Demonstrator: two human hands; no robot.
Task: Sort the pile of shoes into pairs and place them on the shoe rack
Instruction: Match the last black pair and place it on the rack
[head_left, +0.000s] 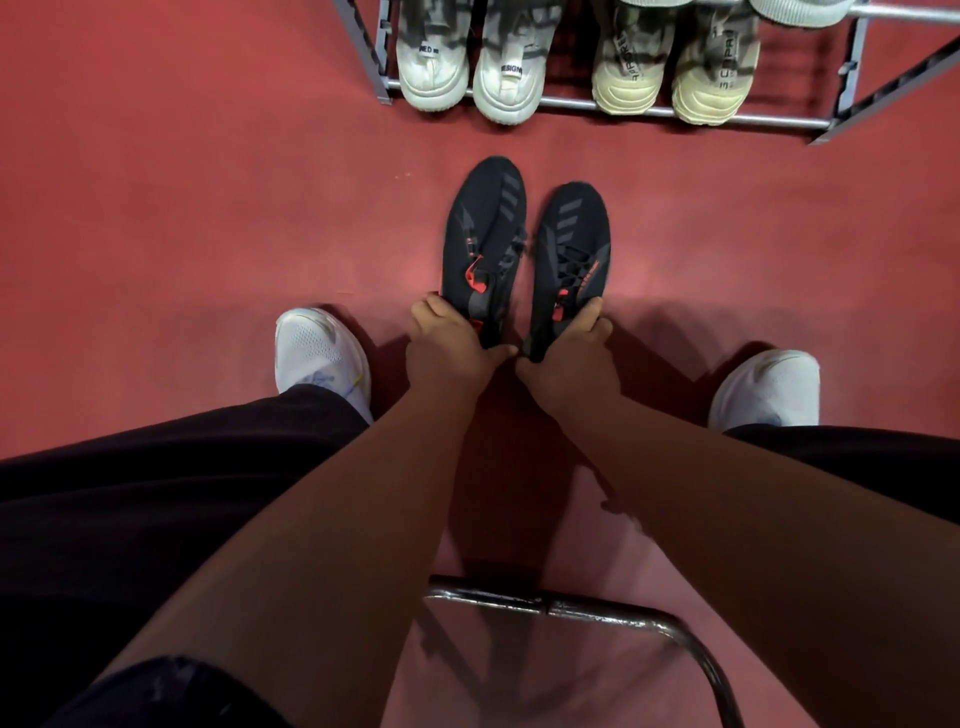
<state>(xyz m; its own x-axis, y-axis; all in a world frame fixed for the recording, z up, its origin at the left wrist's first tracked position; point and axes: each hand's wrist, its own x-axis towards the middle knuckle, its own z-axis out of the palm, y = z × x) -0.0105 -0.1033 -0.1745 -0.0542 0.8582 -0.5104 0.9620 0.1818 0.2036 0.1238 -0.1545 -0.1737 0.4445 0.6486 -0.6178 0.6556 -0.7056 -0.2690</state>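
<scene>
Head view: left hand (449, 347), right hand (572, 358) each grip one black shoe (483, 228); four pale shoes (432, 57) on rack (789, 122).

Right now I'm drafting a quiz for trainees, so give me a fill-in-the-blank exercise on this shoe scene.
1. The left hand and right hand each grip one of the black mesh sneakers by its ____.
2. On the grey metal shoe rack, the white chunky pair stands ____ of the cream chunky pair.
3. The black sneakers' toes point toward the shoe ____.
Missing: heel; left; rack.
</scene>
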